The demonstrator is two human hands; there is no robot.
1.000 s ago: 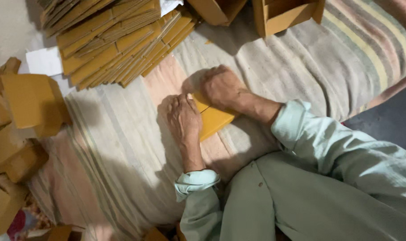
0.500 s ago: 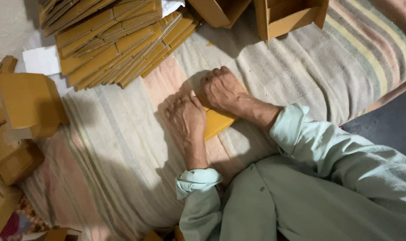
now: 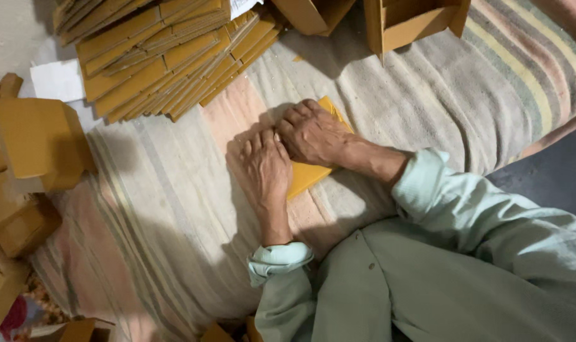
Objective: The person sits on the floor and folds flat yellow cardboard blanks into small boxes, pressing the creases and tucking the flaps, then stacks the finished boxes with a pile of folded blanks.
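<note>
yellow card (image 3: 303, 177) under both hands, mid-blanket (image 3: 174, 221)

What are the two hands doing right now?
Left hand: open, pressing flat on the yellow cardboard piece.
Right hand: fingers loosely bent, pressing the same piece, not gripping it.

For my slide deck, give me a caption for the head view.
Left hand and right hand press a flat yellow card piece onto a striped blanket.

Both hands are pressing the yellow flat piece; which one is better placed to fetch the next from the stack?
Probably the left hand: the stack of flat yellow card pieces lies up on its side, while the right hand covers the yellow piece and can hold it.
</note>
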